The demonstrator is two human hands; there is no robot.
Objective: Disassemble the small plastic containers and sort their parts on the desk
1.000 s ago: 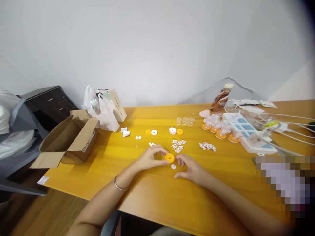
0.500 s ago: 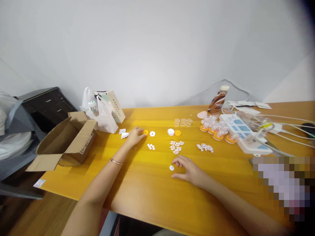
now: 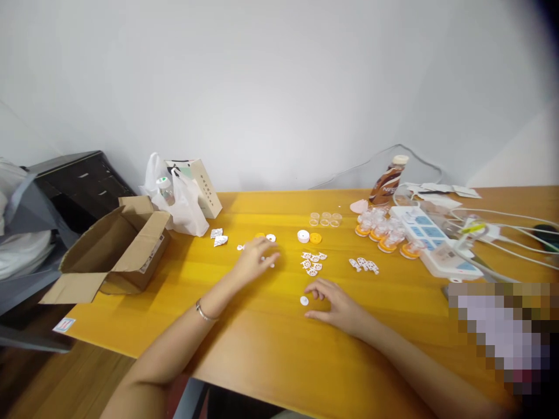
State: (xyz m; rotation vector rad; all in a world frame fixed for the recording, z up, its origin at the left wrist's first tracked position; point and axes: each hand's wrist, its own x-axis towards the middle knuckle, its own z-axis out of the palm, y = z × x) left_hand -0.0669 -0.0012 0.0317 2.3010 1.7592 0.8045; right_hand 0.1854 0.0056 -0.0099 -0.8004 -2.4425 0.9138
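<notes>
My left hand point(image 3: 254, 260), slightly blurred, is over the small white round pieces point(image 3: 273, 266) and partly covers them. Its thumb and fingers are apart, with nothing visible between them. Just beyond its fingers are an orange disc point(image 3: 260, 235) and a white ring point(image 3: 271, 238), both partly hidden. My right hand point(image 3: 334, 304) rests on the table with curled fingers and thumb apart, holding nothing. Beside its fingertips lies a small white disc point(image 3: 304, 301). Farther back, a white round part point(image 3: 303, 236) touches an orange one point(image 3: 315, 238). White spoked pieces point(image 3: 311, 264) lie in front of these.
Clear rings point(image 3: 325, 219) stand at the back. To the right are more white pieces point(image 3: 364, 265), orange-based clear assemblies point(image 3: 388, 235), a brown bottle point(image 3: 388, 181) and a power strip point(image 3: 430, 238) with cables. Foil packets point(image 3: 219, 240), a plastic bag point(image 3: 187, 203) and a carton point(image 3: 126, 250) are at left.
My left hand has moved from the orange disc toward me and slightly right, over the small white pieces. A small white piece now shows left of it. My right hand has barely moved.
</notes>
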